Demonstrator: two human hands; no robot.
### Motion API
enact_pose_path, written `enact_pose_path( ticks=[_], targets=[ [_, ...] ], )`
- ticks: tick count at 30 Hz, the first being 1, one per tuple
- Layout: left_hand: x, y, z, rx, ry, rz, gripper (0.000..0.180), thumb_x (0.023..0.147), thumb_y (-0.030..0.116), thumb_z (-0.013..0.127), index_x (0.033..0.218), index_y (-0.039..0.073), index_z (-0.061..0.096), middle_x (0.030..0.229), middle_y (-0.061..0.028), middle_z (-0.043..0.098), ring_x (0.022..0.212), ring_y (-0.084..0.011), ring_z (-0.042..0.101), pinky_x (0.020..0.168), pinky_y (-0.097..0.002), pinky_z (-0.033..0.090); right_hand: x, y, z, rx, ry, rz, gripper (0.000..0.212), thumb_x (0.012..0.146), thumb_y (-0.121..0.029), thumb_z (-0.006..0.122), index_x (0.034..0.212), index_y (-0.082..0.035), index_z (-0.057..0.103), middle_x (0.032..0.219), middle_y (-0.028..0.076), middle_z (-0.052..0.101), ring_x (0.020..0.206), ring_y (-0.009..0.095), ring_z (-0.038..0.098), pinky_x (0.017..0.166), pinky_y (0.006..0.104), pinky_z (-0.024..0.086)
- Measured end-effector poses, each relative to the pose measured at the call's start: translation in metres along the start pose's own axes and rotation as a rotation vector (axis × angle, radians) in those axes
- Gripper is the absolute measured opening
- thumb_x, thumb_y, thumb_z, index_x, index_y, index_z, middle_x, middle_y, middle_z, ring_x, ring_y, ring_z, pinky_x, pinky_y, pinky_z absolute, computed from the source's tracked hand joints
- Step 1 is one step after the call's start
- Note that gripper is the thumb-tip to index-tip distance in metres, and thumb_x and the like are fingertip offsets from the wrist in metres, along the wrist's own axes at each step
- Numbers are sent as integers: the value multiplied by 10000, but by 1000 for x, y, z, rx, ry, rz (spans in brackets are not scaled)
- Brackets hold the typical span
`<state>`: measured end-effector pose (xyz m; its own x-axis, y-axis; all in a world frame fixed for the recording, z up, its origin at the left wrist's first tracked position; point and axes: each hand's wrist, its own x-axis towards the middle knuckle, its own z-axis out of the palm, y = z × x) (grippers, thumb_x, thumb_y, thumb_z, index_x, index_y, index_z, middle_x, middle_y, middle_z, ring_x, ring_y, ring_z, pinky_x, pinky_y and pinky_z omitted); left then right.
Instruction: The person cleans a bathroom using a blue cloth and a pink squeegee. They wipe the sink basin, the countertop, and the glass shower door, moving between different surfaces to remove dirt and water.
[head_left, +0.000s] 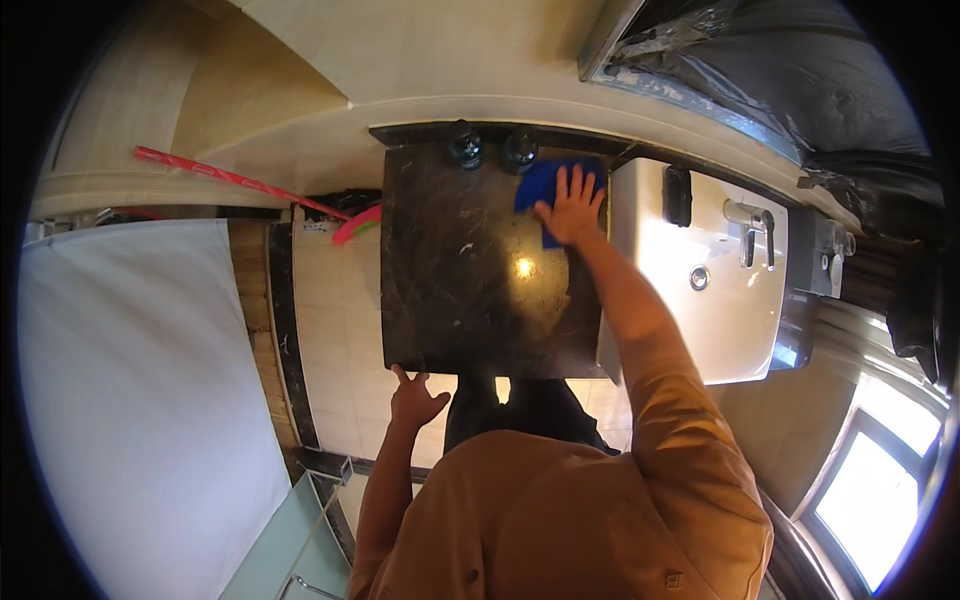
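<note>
1. Presses a blue cloth (535,187) flat onto the dark desk (440,260) with the right hand (575,212), fingers spread wide on top of the cloth, not wrapped around it. Shows some blue past the fingertips and to the left of the palm.
2. Rests the left hand (417,402) at the near left corner of the desk, well apart from the right hand, fingertips at the edge, thumb parted wide. Shows no object in that hand; cannot tell how much weight to read there.
3. Looks like a wiping stroke in hand, at the far right part of the desk.
4. Just left of the right hand, near the cloth: a dark jar (520,150), with another jar (465,145) farther left.
5. Just right of the right hand: a white sink (645,310) with a black object (677,195) on top and a tap (745,214) farther right.
6. Nearer the body than the right hand: a shiny patch (525,267) on the desk; cannot tell whether wet or merely lit.
7. Seems to call next for a flat palm, even pressure and careful room around jars and sink side.
</note>
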<state>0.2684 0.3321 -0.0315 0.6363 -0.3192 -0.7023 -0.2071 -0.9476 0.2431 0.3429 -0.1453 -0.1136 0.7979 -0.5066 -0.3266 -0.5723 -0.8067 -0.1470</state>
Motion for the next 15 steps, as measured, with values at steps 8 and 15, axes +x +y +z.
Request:
enact_pose_path(
  ticks=[8, 15],
  targets=[
    [3, 0, 3, 19, -16, -16, 770, 729, 497, 797, 1314, 22, 636, 1512, -513, 228, 1059, -514, 681, 913, -525, 572, -29, 11, 11, 72, 76, 38, 908, 1010, -588, 443, 1649, -53, 82, 1703, 258, 33, 1545, 524, 19, 1217, 670, 25],
    [-2, 2, -2, 15, -29, -14, 784, 742, 512, 779, 1346, 37, 622, 1540, -490, 206, 1074, -499, 681, 924, -517, 572, -233, -39, 80, 45, 117, 127, 919, 1001, -516, 506, 1622, 35, 110, 1677, 323, 37, 1524, 566, 30, 1196, 699, 1]
  ],
)
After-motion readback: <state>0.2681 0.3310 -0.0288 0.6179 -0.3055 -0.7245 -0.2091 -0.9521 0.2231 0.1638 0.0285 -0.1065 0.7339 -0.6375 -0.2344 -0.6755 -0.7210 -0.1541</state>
